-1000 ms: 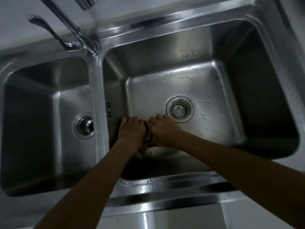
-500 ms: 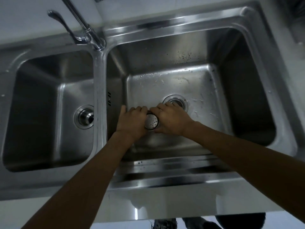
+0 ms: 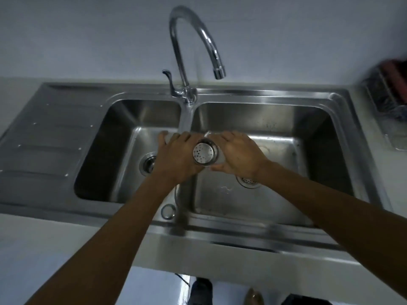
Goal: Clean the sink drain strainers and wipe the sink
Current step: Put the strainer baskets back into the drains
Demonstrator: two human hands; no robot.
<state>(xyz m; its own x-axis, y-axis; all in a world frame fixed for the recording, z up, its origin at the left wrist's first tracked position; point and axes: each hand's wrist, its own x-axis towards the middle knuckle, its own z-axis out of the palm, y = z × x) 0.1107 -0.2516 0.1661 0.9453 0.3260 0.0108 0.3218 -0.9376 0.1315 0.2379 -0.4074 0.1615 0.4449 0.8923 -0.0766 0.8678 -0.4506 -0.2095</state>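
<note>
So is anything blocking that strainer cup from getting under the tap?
Nothing visible. The strainer cup, held between the left hand and right hand, has only open air between it and the faucet spout above.

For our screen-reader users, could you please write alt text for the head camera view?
Two bare hands hold a perforated metal drain strainer between them above a stainless double sink, below the curved faucet. No water is running.

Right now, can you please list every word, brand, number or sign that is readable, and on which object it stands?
There are none: no readable text on the sink, the faucet or the strainer held in the hands.
The dark items at the right edge are too blurred to read.
</note>
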